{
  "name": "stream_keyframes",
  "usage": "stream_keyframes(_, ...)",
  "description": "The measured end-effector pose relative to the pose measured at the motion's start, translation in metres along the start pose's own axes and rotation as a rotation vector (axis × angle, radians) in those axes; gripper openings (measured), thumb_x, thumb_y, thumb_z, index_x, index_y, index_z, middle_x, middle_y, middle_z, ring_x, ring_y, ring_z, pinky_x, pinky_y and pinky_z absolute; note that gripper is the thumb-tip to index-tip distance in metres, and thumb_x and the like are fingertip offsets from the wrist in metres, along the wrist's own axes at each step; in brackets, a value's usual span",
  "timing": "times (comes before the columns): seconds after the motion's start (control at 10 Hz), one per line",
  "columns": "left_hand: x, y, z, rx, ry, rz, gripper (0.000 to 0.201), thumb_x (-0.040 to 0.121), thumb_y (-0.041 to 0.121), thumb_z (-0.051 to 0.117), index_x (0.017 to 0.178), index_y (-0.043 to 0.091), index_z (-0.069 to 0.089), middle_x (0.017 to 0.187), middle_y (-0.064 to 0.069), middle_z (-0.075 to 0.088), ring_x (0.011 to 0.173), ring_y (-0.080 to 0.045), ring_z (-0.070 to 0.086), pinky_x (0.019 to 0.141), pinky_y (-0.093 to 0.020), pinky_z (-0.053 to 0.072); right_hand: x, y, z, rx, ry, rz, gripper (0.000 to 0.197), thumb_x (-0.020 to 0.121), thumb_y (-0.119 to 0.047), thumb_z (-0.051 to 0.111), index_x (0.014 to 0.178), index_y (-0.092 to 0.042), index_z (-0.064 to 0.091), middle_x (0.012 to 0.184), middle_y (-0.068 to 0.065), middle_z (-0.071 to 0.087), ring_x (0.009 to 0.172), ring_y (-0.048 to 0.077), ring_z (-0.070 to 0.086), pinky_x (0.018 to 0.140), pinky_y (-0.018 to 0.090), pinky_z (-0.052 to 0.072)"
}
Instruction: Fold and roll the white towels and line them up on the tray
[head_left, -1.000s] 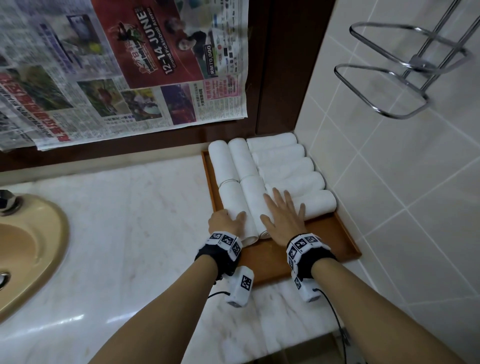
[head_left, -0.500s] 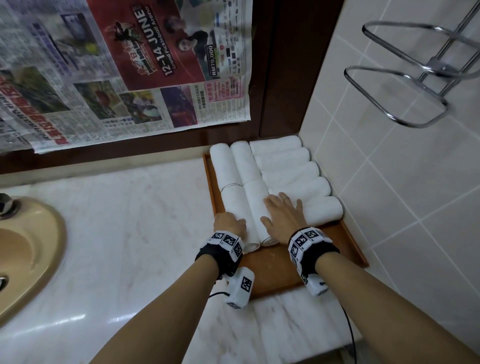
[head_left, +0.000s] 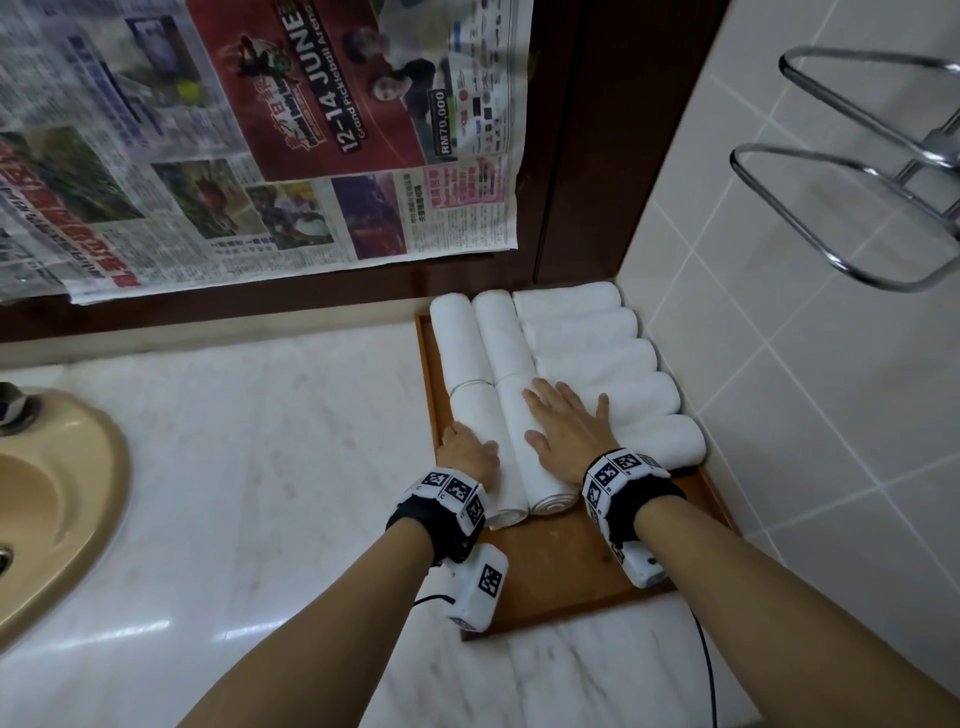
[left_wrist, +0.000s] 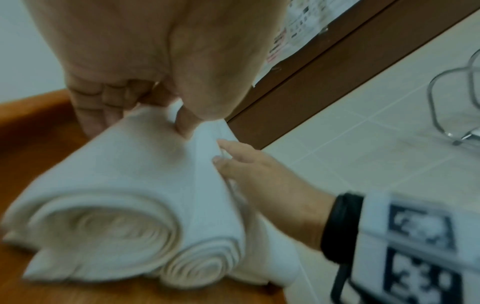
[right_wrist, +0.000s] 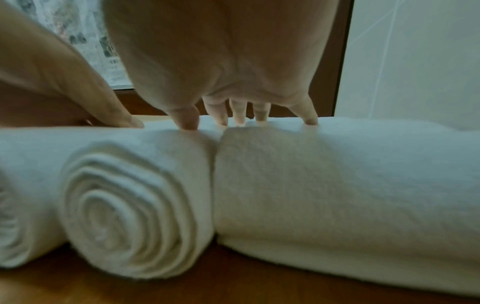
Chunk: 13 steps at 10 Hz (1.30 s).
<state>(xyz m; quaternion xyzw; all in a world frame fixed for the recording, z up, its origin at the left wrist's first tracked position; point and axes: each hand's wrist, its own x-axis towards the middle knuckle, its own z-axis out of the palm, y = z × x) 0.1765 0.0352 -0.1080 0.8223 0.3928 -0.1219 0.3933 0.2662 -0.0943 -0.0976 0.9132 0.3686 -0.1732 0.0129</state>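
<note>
change: right hand (head_left: 563, 434) slid forward, flat across rolled towels (head_left: 587, 358)
left hand (head_left: 465, 449): grip curled on front roll (head_left: 480, 431)
task: rolls nearly lined on tray (head_left: 566, 561)

The head view looks steeply down from above at the wooden tray (head_left: 566, 551) in the tiled corner. The left wrist view sits low and close behind the near rolled towels' (left_wrist: 109, 230) spiral ends, somewhat blurred. The right wrist view shares those towel ends (right_wrist: 130, 207), facing the back wall.
</note>
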Motion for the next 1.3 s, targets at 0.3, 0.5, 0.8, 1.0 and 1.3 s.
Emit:
stream_keyframes(0.3, 0.044, 0.036, -0.033, 0.135, 0.182, 0.271, 0.078, 0.1, 0.042, 0.038, 0.153, 0.008, -0.008, 0.161, -0.008, -0.016, 0.148, -0.026, -0.011, 0.12, -0.044, 0.003, 0.016, 0.014, 0.021, -0.05, 0.143, -0.027, 0.071, 0.09, -0.062, -0.005, 0.153, -0.029, -0.011, 0.159, -0.015, -0.019, 0.146, 0.014, -0.02, 0.111, 0.067, -0.007)
stream_keyframes(0.5, 0.073, 0.029, -0.01, 0.323, 0.138, 0.355, 0.069, 0.103, 0.042, 0.023, 0.152, 0.007, -0.013, 0.159, -0.006, -0.024, 0.146, -0.025, -0.022, 0.12, -0.048, -0.002, 0.019, 0.014, 0.027, -0.055, 0.223, -0.038, 0.067, 0.095, -0.059, 0.003, 0.155, -0.029, 0.001, 0.161, -0.015, -0.004, 0.148, 0.016, -0.013, 0.112, 0.066, -0.004)
stream_keyframes(0.8, 0.088, 0.027, 0.001, 0.346, 0.14, 0.367, 0.066, 0.104, 0.039, 0.021, 0.152, 0.008, -0.01, 0.159, -0.006, -0.023, 0.146, -0.025, -0.021, 0.118, -0.047, -0.006, 0.026, 0.016, 0.034, -0.055, 0.271, -0.041, 0.065, 0.097, -0.056, 0.007, 0.155, -0.027, 0.009, 0.161, -0.013, 0.003, 0.149, 0.017, -0.005, 0.113, 0.065, -0.001)
stream_keyframes(1.0, 0.079, 0.031, -0.018, 0.34, 0.041, 0.334, 0.068, 0.104, 0.037, 0.026, 0.152, 0.008, -0.011, 0.159, -0.006, -0.024, 0.147, -0.024, -0.019, 0.119, -0.047, -0.002, 0.025, 0.016, 0.025, -0.075, 0.154, -0.012, 0.07, 0.091, -0.061, -0.003, 0.154, -0.03, -0.005, 0.16, -0.017, -0.009, 0.147, 0.014, -0.016, 0.112, 0.065, -0.007)
stream_keyframes(1.3, 0.009, -0.005, -0.079, 0.022, 0.154, 0.399, 0.056, 0.106, 0.028, 0.028, 0.153, 0.006, 0.01, 0.162, -0.011, 0.002, 0.149, -0.024, 0.001, 0.121, -0.042, 0.006, 0.005, -0.018, -0.01, 0.116, 0.009, 0.059, 0.058, 0.102, -0.046, 0.027, 0.154, -0.024, 0.013, 0.162, -0.006, -0.008, 0.148, 0.018, -0.012, 0.111, 0.067, -0.006)
